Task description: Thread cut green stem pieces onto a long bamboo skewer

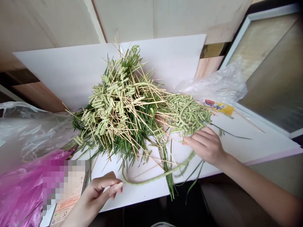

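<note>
My left hand (105,190) is closed in a pinch above the front edge of the white board. What its fingertips hold, if anything, is too small to make out; a thin stick lies just beyond them. Over the right part of the board, my right hand (207,145) is closed on a long green bean (153,179). The bean trails from under this hand in a curve across the board toward my left fingertips. A small green end shows at the right fingertips. Close beyond that hand lies a heap of short cut bean pieces (189,113).
A large pile of green stalks (142,126), bean pieces and thin wooden sticks (146,104) covers the middle. Clear plastic (213,83) and a yellow packet (223,108) lie at right. At left are a magenta bag (26,186) and a partly pixelated phone-like screen (68,198).
</note>
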Motion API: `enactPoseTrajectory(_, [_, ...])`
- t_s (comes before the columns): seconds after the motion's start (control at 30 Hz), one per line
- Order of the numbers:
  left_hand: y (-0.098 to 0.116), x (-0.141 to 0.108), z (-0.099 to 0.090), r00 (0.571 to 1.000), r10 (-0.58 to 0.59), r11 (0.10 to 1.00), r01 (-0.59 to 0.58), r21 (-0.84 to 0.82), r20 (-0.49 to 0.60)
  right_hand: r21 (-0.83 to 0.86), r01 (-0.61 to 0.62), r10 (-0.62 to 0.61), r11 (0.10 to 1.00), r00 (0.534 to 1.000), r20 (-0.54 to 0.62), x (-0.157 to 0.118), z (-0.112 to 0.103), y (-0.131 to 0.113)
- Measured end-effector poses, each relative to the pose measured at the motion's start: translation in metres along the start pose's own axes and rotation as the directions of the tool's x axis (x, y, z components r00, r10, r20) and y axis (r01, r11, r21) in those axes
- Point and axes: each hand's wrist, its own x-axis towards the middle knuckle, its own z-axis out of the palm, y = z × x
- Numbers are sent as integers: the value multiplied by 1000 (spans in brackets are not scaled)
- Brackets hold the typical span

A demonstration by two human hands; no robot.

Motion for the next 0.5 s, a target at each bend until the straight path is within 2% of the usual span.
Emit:
enactPoseTrajectory(0.03, [-5,2,-1,997,62,996,-59,64,-51,14,-46,45,999,997,67,0,-1,4])
enactPoseTrajectory(0.1, [-10,13,5,967,231,958,-205,202,-111,92,-58,44,994,988,145,4,3,1])
enactPoseTrajectory(0.2, [-12,35,26,912,394,855,-317,409,-117,174,-44,7,984,979,206,11,19,-18])
enactPoseTrajectory(0.27, [-13,43,36,907,410,804,-310,507,-96,199,-57,4,978,966,258,11,28,-28])
enactPoseTrajectory(0.33, [-17,39,36,907,405,787,-280,550,-117,220,-78,10,972,956,292,8,32,-33])
enactPoseTrajectory(0.43, [-30,7,20,877,387,819,-185,543,-286,234,-114,39,965,952,303,3,31,-33])
enactPoseTrajectory(0.5, [-44,-25,6,808,357,858,-85,507,-468,244,-128,51,961,953,297,1,29,-33])
